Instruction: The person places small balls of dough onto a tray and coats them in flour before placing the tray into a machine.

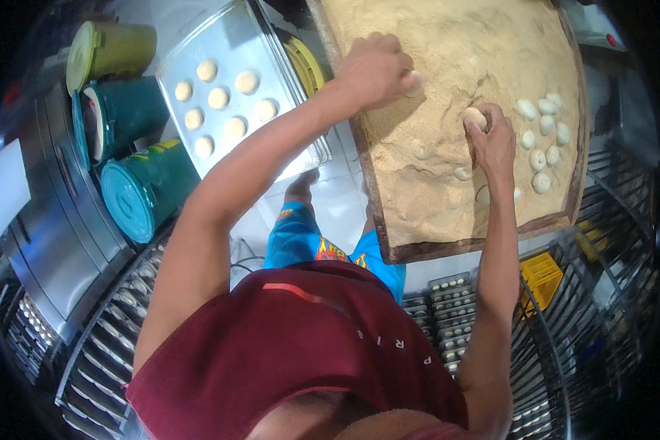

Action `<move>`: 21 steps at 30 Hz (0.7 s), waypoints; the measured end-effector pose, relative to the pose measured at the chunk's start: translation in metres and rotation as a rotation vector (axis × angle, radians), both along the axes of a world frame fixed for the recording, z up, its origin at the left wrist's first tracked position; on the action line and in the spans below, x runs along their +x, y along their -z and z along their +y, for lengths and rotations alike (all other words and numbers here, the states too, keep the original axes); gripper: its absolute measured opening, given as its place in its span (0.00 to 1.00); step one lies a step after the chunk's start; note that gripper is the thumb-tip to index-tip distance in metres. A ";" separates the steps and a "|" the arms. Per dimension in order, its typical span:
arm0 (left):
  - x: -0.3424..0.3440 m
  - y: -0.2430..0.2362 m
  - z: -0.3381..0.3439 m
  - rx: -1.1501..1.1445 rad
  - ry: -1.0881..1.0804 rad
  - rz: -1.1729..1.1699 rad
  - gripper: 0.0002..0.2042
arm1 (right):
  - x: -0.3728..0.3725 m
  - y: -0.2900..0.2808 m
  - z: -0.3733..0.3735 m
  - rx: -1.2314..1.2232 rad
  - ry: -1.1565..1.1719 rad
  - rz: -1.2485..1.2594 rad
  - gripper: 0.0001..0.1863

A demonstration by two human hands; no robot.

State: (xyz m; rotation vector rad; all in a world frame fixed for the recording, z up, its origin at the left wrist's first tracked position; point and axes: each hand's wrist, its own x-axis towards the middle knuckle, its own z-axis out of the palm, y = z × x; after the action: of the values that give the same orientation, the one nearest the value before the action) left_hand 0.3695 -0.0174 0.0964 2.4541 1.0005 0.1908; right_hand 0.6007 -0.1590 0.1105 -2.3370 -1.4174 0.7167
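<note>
So, a dough ball (475, 117) in the right fingers (493, 114), over crumbs (447, 73).

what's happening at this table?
A person is handling dough over a wood-edged table covered in tan powder. The right hand grips a dough ball just above the powder. The left hand is over the table's left side; blur hides whether it holds a piece. Paler balls sit clustered on the right of the table. Eight tan rounds lie spaced out on a metal tray to the left.
</note>
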 end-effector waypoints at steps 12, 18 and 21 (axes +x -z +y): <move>-0.111 -0.028 -0.036 -0.089 -0.199 -0.442 0.18 | -0.105 -0.049 0.027 0.148 -0.005 0.362 0.17; -0.314 0.014 0.019 -0.254 -0.872 -0.261 0.18 | -0.286 0.018 0.140 0.150 -0.308 0.644 0.18; -0.384 0.045 0.072 -0.182 -0.965 -0.133 0.21 | -0.337 0.056 0.205 0.069 -0.467 0.342 0.21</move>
State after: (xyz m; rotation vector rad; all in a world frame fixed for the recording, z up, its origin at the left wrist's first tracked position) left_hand -0.0145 0.0545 0.0517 1.5925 1.9506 0.5309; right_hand 0.2642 0.0459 0.0549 -1.7311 -1.7969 1.1070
